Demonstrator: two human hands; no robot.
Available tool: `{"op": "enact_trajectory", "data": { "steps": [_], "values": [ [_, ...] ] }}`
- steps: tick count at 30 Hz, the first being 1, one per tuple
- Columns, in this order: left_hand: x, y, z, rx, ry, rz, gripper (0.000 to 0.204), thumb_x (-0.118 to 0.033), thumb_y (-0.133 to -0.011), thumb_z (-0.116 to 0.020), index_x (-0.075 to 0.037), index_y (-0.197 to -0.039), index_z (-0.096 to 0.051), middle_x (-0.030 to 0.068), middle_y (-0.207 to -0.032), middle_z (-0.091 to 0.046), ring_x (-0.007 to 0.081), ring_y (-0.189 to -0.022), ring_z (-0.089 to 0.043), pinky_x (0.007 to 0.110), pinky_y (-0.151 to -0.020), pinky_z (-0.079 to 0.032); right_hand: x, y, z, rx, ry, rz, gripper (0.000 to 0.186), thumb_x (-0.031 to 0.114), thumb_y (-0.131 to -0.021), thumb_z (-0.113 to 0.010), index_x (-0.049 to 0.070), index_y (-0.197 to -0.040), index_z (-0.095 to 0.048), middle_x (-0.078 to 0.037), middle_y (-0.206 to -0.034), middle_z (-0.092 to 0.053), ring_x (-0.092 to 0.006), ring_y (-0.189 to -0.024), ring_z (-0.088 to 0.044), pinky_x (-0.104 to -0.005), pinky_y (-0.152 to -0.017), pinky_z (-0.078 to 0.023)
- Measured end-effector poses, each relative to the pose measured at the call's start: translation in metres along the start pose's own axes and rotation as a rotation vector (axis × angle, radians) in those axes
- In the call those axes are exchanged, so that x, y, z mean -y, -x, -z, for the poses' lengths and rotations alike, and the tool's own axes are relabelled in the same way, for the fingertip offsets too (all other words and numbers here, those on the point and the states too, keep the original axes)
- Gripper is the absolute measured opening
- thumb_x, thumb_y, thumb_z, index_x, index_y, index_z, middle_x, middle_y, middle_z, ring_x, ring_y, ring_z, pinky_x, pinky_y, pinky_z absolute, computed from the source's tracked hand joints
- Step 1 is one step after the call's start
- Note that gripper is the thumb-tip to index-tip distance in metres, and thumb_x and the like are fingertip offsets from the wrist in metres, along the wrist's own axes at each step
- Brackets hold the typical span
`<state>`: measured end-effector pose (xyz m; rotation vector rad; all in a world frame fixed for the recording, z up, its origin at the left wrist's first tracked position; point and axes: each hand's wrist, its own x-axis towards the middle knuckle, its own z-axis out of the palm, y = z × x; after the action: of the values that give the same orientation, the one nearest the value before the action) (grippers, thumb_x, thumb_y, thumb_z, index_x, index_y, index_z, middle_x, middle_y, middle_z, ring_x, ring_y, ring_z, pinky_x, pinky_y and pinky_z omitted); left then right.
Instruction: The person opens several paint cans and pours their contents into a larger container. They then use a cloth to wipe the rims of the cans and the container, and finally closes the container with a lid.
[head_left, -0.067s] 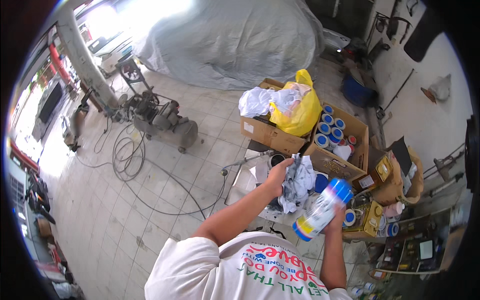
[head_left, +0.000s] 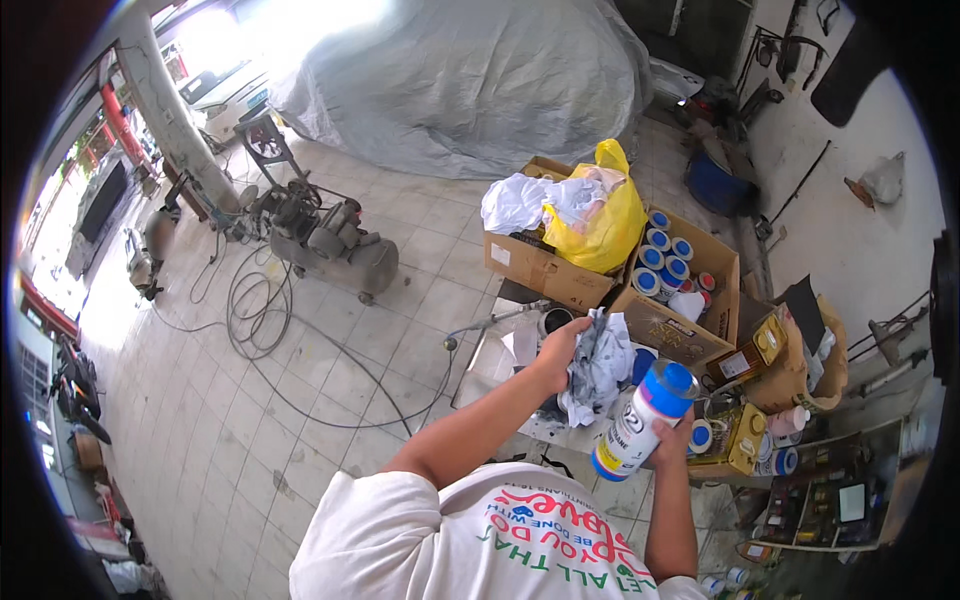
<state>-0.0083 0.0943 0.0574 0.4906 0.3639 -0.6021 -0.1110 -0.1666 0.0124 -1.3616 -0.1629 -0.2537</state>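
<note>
My left hand (head_left: 561, 354) is closed on a crumpled white rag (head_left: 602, 372) with grey stains, held over the low work surface. In my right hand (head_left: 673, 441) is a white cylindrical can (head_left: 636, 428) with a blue lid and a blue and yellow lower band. Its lid end tips up and to the right, and its printed label faces me. The can is just right of the rag, apart from it. An open dark-mouthed container (head_left: 554, 321) stands just beyond my left hand.
Past my hands are a cardboard box (head_left: 668, 322) of blue-lidded cans and another box (head_left: 540, 268) with white cloth and a yellow bag (head_left: 606, 224). Yellow square tins (head_left: 745, 440) stand right. An air compressor (head_left: 345, 258) and looped hose (head_left: 255, 345) lie left; a grey-covered bulk (head_left: 460, 90) is behind.
The can has turned and tilted a little more upright in my right hand, and its label now shows sharply instead of blurred. My left hand and the rag have barely moved.
</note>
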Motion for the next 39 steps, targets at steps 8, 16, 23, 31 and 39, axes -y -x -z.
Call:
{"op": "enact_trajectory", "data": {
  "steps": [8,16,23,31,39],
  "values": [
    [-0.008,0.018,-0.013,-0.139,-0.047,-0.035,0.032,-0.034,-0.104,-0.057,-0.01,-0.114,-0.074,0.0076,-0.105,-0.079,0.0251,-0.094,-0.077,0.045,-0.091,-0.061,-0.001,-0.014,-0.012,-0.077,-0.218,-0.169,0.062,0.048,-0.093,-0.067,0.001,-0.132,-0.06,-0.016,-0.114,-0.073,-0.0316,-0.094,-0.075,-0.0483,-0.081,-0.063],
    [-0.005,0.017,-0.016,-0.062,-0.081,-0.129,0.038,-0.035,-0.107,-0.051,-0.006,-0.122,-0.071,0.0107,-0.114,-0.077,0.0279,-0.099,-0.076,0.047,-0.094,-0.06,-0.001,-0.028,-0.023,-0.101,-0.16,-0.154,0.059,0.023,-0.088,-0.078,0.003,-0.139,-0.058,-0.013,-0.119,-0.072,-0.0292,-0.101,-0.073,-0.0496,-0.09,-0.061],
    [0.026,0.022,-0.003,0.09,-0.193,-0.153,0.05,-0.043,-0.11,-0.051,-0.007,-0.141,-0.06,0.0133,-0.131,-0.07,0.0268,-0.119,-0.069,0.044,-0.108,-0.051,0.04,-0.03,-0.072,-0.337,-0.07,-0.361,0.075,0.018,-0.091,-0.08,0.011,-0.155,-0.04,-0.012,-0.127,-0.067,-0.0242,-0.112,-0.069,-0.0431,-0.093,-0.058],
    [0.052,0.058,-0.02,0.029,-0.815,-0.403,0.052,-0.039,-0.113,-0.045,0.001,-0.146,-0.055,0.0108,-0.135,-0.066,0.0166,-0.121,-0.062,0.031,-0.107,-0.045,0.093,-0.033,-0.062,0.086,0.117,-0.521,0.094,0.037,-0.101,-0.07,0.025,-0.171,-0.009,-0.01,-0.119,-0.064,-0.0182,-0.099,-0.064,-0.0348,-0.071,-0.053],
    [0.053,0.092,-0.048,0.067,-0.744,-0.34,0.052,-0.04,-0.115,-0.038,0.0,-0.141,-0.059,0.0115,-0.131,-0.068,0.0169,-0.116,-0.064,0.031,-0.103,-0.048,0.116,-0.034,-0.071,0.07,0.078,-0.28,0.091,0.038,-0.092,-0.08,0.014,-0.162,-0.027,-0.018,-0.123,-0.065,-0.0253,-0.112,-0.066,-0.0403,-0.088,-0.057]
  ]
}}
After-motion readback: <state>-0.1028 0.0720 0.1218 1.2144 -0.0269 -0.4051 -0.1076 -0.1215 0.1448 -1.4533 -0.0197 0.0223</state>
